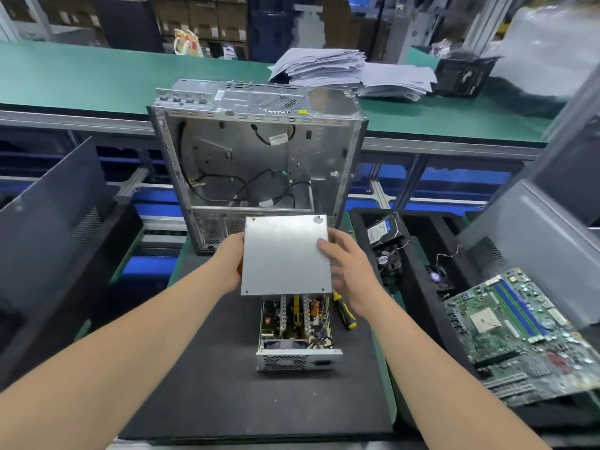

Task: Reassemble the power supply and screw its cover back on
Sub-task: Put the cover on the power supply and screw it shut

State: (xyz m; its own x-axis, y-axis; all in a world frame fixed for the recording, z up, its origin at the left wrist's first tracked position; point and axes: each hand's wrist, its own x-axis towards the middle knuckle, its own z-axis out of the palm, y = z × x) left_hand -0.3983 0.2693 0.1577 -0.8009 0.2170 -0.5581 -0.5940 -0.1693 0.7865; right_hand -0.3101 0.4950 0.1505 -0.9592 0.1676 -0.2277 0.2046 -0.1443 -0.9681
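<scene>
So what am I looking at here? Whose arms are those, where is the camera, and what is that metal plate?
There is no machine here. These are a person's bare arms, filmed by one camera worn on their head, looking forward and down. The left hand and the right hand hold a flat metal cover by its two side edges, above an opened power supply whose circuitry shows. That box sits on a black mat. Just to its right lies a yellow-and-black screwdriver. Behind stands an open computer case with loose cables inside, and far to the right is a green motherboard. The cover is not yet on the box.
</scene>
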